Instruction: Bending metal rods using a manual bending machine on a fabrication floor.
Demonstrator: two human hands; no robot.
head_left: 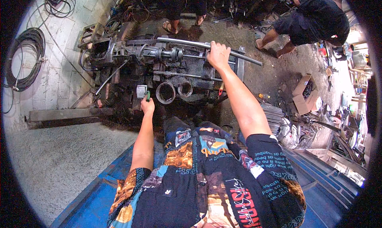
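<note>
A dark, greasy machine [137, 52] with long rods and round collars stretches in front of me. Over its right part, my right hand [218, 55] is closed with the fingers curled across a long steel bar [250, 60]. Low at the machine's near side, my left hand [147, 106] grips a green handle [148, 96]. Beside that handle is a silvery block [141, 91]; whether the two are joined I cannot tell. Two metal rings, a larger ring [158, 93] and a smaller ring [179, 89], lie on the near edge between my hands.
A coiled black cable [43, 49] lies at the left. Beyond the machine stands a person [171, 27], feet showing; another person in dark clothes [314, 19] bends at the far right. An open cardboard box [302, 102] and a ribbed motor [273, 116] sit at the right.
</note>
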